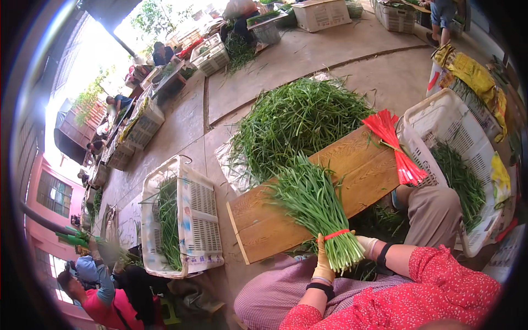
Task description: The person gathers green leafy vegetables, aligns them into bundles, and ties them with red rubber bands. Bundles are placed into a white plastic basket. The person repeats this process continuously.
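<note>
A thick bundle of garlic chives [316,201] lies slanted over the wooden board [269,223], its leaves pointing away from me and its pale cut stems toward me. A red tie [336,234] circles the stems. My left hand [323,265], in a pale yellowish glove, grips the stem end from the left, just below the tie. My gloved right hand [365,245] closes on the stems from the right, its fingers partly hidden behind them. A bunch of red ties [395,146] rests across the board's right end.
Beyond the board rises a large heap of loose chives [300,118] on a sheet. White crates holding chives stand left [201,220] and right [423,140]. A person in pink [113,305] works at lower left. More people and crates line the far side.
</note>
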`<action>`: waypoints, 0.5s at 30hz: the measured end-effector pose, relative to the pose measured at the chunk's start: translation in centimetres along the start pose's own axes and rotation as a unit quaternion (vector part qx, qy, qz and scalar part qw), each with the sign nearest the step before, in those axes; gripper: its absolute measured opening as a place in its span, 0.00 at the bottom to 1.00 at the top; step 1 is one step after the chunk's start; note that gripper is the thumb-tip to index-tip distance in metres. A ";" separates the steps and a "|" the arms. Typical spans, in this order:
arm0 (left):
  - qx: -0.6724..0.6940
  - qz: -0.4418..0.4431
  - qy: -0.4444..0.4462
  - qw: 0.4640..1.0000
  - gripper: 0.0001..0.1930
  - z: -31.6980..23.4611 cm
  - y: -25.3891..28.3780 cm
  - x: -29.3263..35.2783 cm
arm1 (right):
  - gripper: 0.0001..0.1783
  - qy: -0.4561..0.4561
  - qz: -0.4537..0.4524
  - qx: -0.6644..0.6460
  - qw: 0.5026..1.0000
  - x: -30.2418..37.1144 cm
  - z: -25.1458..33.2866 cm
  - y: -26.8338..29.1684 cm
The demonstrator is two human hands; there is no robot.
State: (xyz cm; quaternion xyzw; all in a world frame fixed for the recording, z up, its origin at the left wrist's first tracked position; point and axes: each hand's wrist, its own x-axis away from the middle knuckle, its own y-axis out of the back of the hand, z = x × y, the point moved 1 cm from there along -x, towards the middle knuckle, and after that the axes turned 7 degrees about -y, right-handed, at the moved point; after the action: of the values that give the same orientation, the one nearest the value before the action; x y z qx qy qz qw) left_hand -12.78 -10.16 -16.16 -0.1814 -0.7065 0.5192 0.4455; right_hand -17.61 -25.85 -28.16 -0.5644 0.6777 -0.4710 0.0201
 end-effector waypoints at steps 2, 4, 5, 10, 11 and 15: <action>-0.066 -0.094 -0.051 0.992 0.48 0.4 1.3 -0.7 | 0.23 0.084 -0.077 0.161 0.980 0.5 -0.5 -0.2; -0.080 -0.126 -0.061 0.987 0.39 0.7 2.2 -0.9 | 0.25 0.168 -0.151 0.320 0.920 1.3 -0.7 -0.4; -0.106 -0.124 -0.056 0.985 0.38 0.8 1.7 -1.1 | 0.26 0.211 -0.188 0.395 0.874 2.1 -0.3 -0.6; -0.399 -0.170 -0.184 0.882 0.37 0.3 -1.4 -0.3 | 0.42 0.290 -0.137 0.522 0.790 10.6 -4.8 -13.5; -0.465 -0.178 -0.233 0.836 0.37 0.7 -2.5 -0.2 | 0.40 0.332 -0.146 0.582 0.728 11.7 -5.6 -14.5; -0.633 -0.046 -0.343 0.693 0.31 0.8 -4.3 -1.2 | 0.33 0.396 -0.155 0.655 0.624 12.7 -6.1 -15.7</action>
State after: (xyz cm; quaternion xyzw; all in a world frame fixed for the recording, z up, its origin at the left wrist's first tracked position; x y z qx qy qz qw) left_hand -11.89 -13.11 -12.88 -0.1969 -0.9790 -0.0458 -0.0247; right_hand -13.90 -30.84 -7.99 -0.2574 0.0351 -0.9648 0.0407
